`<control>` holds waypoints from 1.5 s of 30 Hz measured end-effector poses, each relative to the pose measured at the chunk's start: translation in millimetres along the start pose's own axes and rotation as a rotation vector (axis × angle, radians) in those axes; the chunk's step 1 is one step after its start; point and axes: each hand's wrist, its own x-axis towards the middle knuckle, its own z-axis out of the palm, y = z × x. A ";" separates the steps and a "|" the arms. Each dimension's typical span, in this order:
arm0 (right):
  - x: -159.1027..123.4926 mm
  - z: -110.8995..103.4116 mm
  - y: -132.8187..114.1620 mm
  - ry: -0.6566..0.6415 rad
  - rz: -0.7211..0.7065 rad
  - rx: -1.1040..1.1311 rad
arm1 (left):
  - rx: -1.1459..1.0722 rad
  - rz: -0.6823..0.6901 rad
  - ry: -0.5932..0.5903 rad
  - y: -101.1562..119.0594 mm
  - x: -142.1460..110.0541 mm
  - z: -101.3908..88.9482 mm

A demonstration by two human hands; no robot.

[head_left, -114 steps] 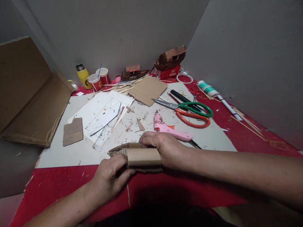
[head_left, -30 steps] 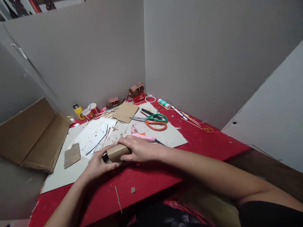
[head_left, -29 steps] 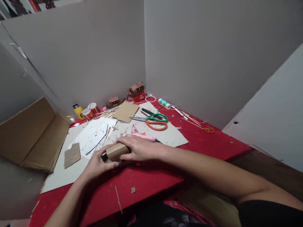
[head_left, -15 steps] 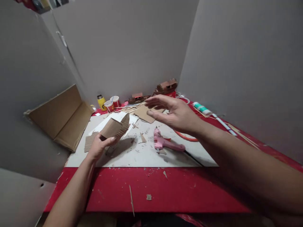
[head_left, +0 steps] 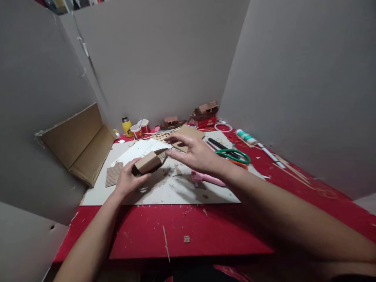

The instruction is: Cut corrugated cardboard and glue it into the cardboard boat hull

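My left hand grips the near end of a cardboard model boat, thumb along its lower side. The boat has a smooth curved cover and a pointed, ridged far end, held just above the white board. My right hand is at that pointed end, its thumb touching or almost touching the tip and its fingers apart above it. A pink glue gun lies on the board below my right wrist, partly hidden by it. A square of corrugated cardboard lies left of my left hand.
Green-handled scissors lie on the right. Behind are wooden sticks, a cardboard sheet, paper cups, a yellow bottle and two brown model boats. A folded cardboard panel leans at the left wall.
My right hand has moved left and down to the boat's pointed end. The boat has turned and lowered slightly in my left hand. The green-handled scissors have come into sight.
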 end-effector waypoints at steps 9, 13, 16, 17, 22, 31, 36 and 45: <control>-27.9 57.7 2.9 0.415 0.043 0.314 | 0.123 0.074 0.104 -8.8 6.0 -2.5; -38.4 76.0 22.6 0.418 0.000 0.215 | 0.126 0.050 0.103 -8.3 6.2 -2.1; -37.4 73.4 35.2 0.464 0.002 0.170 | 0.116 0.023 0.075 -6.2 4.1 -0.4; -36.5 71.7 39.0 0.487 0.011 0.161 | 0.108 0.014 0.061 -5.6 3.1 0.3; -34.3 71.4 53.5 0.531 0.059 0.137 | 0.030 -0.037 -0.018 -3.7 -0.6 4.0; -41.5 68.0 47.7 0.393 -0.071 0.003 | -0.100 -0.011 -0.210 5.0 -5.6 10.9; -41.5 60.0 44.8 0.207 -0.208 -0.039 | -0.072 0.018 -0.300 8.9 -11.7 16.0; -43.6 65.0 54.6 -0.109 -0.223 -0.116 | -0.061 0.006 -0.351 7.5 -21.8 26.8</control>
